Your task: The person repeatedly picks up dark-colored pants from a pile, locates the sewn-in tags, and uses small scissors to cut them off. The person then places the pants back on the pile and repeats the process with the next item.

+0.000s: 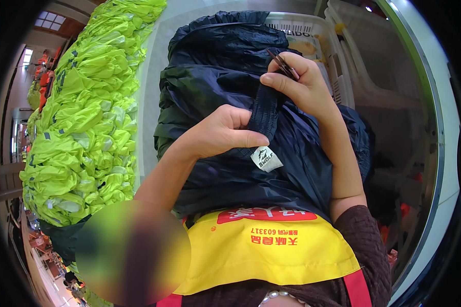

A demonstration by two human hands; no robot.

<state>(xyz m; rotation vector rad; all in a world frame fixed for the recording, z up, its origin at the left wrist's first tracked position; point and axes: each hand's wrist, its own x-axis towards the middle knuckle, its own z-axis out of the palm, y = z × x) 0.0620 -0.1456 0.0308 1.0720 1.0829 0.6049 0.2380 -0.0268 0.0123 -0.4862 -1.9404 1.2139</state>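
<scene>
A dark navy garment [292,153] of thin, shiny cloth lies gathered across the table before me and against my apron. My left hand [221,134] is closed on its ribbed elastic waistband [264,115], thumb on top. A small white label [267,159] hangs from the band just below that thumb. Farther off and to the right, my right hand [302,84] pinches the upper end of the same band. Dark, narrow thread snips [284,66] sit in that hand's fingers, their tip pointing up and left; the rest is hidden in the palm.
Behind the garment lies more navy cloth [215,41] in a heap. A white plastic basket [338,77] with slotted walls stands at the far right. Along the left runs a long pile of neon yellow-green garments [87,128]. A yellow apron [271,256] covers my front.
</scene>
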